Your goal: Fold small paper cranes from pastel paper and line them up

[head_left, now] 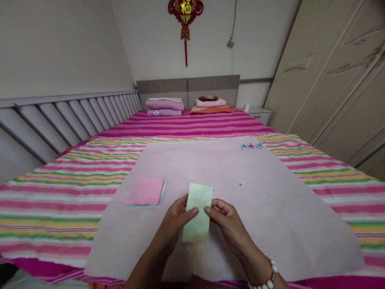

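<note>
The left hand (pixel 178 214) and right hand (pixel 225 216) pinched the green paper (pixel 197 222) between thumbs and fingers, over the pale sheet (pixel 279 224). A red wall ornament (pixel 185 19) bore the gold character "福".

Head-worn view; forward and down; across bed (pixel 192 125)
</note>
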Action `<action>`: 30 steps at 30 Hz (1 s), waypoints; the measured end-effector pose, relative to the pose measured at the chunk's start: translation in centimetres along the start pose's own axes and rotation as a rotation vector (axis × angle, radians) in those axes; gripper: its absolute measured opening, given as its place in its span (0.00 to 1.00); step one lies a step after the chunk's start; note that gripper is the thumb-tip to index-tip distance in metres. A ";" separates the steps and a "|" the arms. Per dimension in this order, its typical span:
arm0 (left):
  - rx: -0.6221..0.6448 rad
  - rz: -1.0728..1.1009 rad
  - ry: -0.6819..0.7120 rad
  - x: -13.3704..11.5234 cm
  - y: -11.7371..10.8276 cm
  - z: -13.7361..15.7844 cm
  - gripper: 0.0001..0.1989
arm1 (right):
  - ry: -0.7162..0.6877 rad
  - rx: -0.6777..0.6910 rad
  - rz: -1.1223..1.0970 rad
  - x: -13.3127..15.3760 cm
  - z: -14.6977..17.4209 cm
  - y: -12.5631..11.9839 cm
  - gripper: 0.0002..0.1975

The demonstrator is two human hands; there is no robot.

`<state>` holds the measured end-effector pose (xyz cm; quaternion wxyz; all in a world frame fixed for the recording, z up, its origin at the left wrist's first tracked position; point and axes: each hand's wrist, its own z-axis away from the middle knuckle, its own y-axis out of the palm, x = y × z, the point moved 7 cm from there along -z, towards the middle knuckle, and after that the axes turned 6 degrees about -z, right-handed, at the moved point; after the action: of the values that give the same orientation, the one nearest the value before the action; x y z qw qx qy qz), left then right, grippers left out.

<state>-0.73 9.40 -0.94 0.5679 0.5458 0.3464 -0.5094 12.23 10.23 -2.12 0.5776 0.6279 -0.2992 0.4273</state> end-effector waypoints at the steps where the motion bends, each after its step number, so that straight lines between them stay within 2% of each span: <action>1: 0.028 -0.009 -0.041 0.4 0.1 0.1 0.22 | 0.006 -0.003 0.001 -0.1 0.0 0.0 0.17; 3: 0.037 -0.024 -0.075 0.9 -0.1 0.2 0.18 | 0.012 -0.013 0.014 -0.1 0.0 -0.1 0.17; 7: -0.015 -0.137 -0.035 0.5 -0.5 0.3 0.13 | -0.001 -0.042 0.062 0.4 -0.2 -0.6 0.17; 12: -0.007 -0.262 -0.016 0.0 -0.3 0.2 0.13 | 0.017 0.007 0.069 0.7 -0.4 -0.9 0.17; 14: -0.111 -0.277 0.049 -0.3 -1.2 0.1 0.14 | -0.011 -0.019 0.063 0.8 -0.3 -1.3 0.15; 16: -0.311 -0.317 0.159 -1.0 -2.7 0.3 0.17 | -0.100 -0.073 0.106 1.3 -0.2 -1.7 0.12; 18: -0.465 -0.355 0.213 -1.3 -3.9 0.7 0.17 | -0.267 -0.137 0.200 2.3 0.3 -2.0 0.08; 19: -0.495 -0.344 0.203 -1.2 -4.2 0.8 0.17 | -0.378 -0.163 0.258 3.0 0.7 -2.0 0.05; 21: -0.445 -0.212 0.100 -0.3 -4.0 0.6 0.19 | -0.607 -0.182 0.382 4.3 1.9 -1.5 0.06; 23: -0.231 -0.003 -0.072 0.9 -2.4 0.3 0.24 | -0.775 -0.136 0.511 4.9 3.1 -0.5 0.12; 25: 0.048 0.176 -0.206 1.5 0.1 0.6 0.29 | -0.842 -0.037 0.632 4.5 3.8 0.8 0.17; 26: 0.131 0.223 -0.213 1.4 0.9 0.7 0.29 | -0.854 0.015 0.682 4.1 4.1 1.3 0.18; 28: 0.183 0.236 -0.164 0.9 1.5 0.8 0.24 | -0.865 0.110 0.752 3.2 4.6 2.2 0.19; 30: 0.148 0.191 -0.111 0.7 1.2 0.7 0.20 | -0.862 0.141 0.765 2.5 4.7 2.4 0.19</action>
<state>0.47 8.46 -1.19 0.5904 0.5878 0.2221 -0.5066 12.20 5.53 1.37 0.1649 0.6294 -0.6838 0.3304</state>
